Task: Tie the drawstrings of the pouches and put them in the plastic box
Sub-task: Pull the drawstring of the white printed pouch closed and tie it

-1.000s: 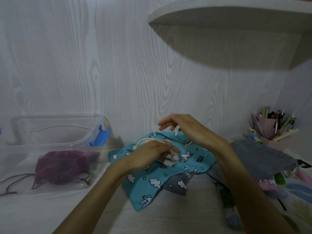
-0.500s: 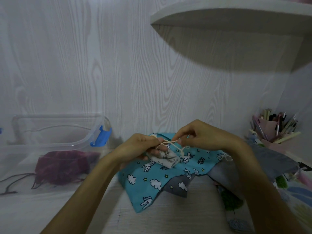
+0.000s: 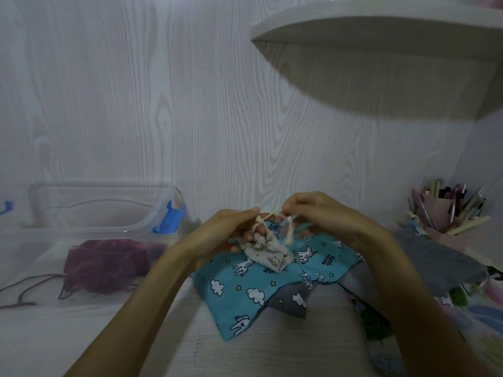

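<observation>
— While both hands work above the middle of the surface, what is each one holding?

— From the head view, the left hand has its fingers curled round the gathered neck of a small white printed pouch, with the cream drawstring pinched at its fingertips. The right hand pinches the other part of the same drawstring, so the cord runs taut between the two hands. A loose cord end dangles below the right fingertips.

— And where does that pouch sit?

— It hangs from the left hand, its bottom touching a teal cloth pouch with clouds and unicorns that lies flat on the surface. A grey pouch shows from under the teal one at about 5 o'clock of it.

— Where is the plastic box?

— At 9 o'clock from the hands, well apart, stands the clear plastic box with a blue latch on its near end. Inside it lies a dark maroon pouch, its dark cords trailing toward the left edge.

— Anything at the right?

— At 3 o'clock, more fabric lies heaped: a grey cloth and patterned pieces toward 4 o'clock. Behind them stands a pink holder of pens and sticks. A white shelf juts from the wood-grain wall at 1 o'clock.
</observation>
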The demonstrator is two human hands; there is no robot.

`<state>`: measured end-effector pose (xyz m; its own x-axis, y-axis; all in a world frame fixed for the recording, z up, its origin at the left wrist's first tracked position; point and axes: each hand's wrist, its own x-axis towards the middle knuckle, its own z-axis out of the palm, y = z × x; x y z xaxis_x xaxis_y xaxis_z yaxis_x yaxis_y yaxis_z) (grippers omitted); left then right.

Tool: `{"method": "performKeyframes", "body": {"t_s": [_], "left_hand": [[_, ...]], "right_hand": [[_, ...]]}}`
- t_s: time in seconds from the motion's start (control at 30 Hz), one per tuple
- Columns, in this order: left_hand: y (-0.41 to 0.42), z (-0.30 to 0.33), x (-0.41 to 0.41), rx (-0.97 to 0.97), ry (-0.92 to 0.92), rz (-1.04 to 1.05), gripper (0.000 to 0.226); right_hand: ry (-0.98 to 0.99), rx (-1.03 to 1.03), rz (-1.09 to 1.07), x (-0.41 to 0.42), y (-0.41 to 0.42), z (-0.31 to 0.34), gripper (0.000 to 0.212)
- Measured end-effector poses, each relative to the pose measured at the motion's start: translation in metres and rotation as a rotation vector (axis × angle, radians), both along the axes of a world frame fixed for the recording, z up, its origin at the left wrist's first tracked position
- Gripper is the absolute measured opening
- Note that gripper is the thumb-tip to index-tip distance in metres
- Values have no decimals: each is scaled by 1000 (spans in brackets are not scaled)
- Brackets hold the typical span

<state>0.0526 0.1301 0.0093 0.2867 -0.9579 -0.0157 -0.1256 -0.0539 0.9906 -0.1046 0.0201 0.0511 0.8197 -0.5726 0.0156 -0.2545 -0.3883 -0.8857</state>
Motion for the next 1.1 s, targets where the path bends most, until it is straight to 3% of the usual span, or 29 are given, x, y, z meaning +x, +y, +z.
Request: {"method": "performKeyframes", "body": {"t_s": [0.07,0.1,0.2,0.3,0.43,0.53,0.6,0.7,0.8,0.87,0.93,1.0,1.1], "left_hand": [[-1,-1,2,-2,-3,16,48],[0,-1,2,-6,1,22,47],[0,-2,2,-19,14,25,39],[0,-4,2,-26,35,65,31],[-1,-2,2,-73,259,57,30],[-1,2,0,-115,511,53,22],[-1,4,-3,-143,567,56,21],[0,7,-7,-162,508,65,16],[2,9,-8,-171,448,68,24],[3,9,-7,-182,405,77,22],[4,10,-8,-182,358,79,22],[5,10,-10,-179,296,58,21],[5,10,-9,-172,216,47,19]], "right_hand": [[-182,270,-104,1,0,2,19],[-232,309,-156,1,0,2,20],[-351,336,-204,3,0,1,21],[-411,205,-275,3,1,2,21],[-426,274,-207,-7,2,9,15],[-281,372,-57,-14,6,13,10],[-139,328,38,-12,9,12,11],[14,235,81,-7,12,9,19],[168,73,62,-8,13,9,43],[146,-90,-63,-4,8,4,47],[26,-197,-110,2,3,-2,30],[12,-235,-21,5,4,-6,17],[40,-270,103,4,6,-9,21]]}}
